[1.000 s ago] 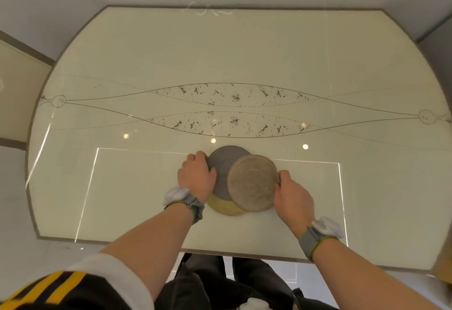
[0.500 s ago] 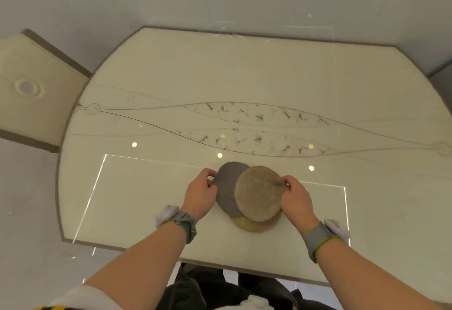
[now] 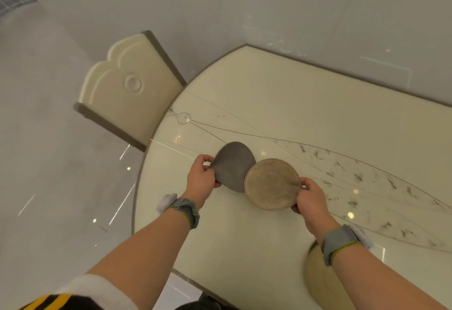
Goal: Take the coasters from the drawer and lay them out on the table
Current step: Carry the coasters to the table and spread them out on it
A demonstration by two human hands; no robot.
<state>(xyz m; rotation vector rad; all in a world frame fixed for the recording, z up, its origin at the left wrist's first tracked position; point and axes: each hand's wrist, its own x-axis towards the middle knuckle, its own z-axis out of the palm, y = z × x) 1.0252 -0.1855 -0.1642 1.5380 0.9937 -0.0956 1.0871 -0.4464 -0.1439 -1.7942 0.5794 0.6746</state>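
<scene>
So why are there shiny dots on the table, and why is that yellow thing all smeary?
Head view: the dots are ceiling lights mirrored in the glossy table; the yellow coaster near the right wrist is blurred and partly hidden; the wide lens bends the table's edge; the grey coaster and tan coaster look sharp.

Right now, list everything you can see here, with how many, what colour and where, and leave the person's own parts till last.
grey coaster: one, dark grey, held above the table, left of the tan one.
tan coaster: one, light brown, held above the table, overlapping the grey coaster's right edge.
yellowish coaster: one, pale yellow, blurred, low right under the right forearm.
table: one, cream with dark line pattern, centre and right.
chair: one, cream with brown trim, at the table's left end.
left hand: pinching the grey coaster.
right hand: gripping the tan coaster.
wristbands: two, grey.
</scene>
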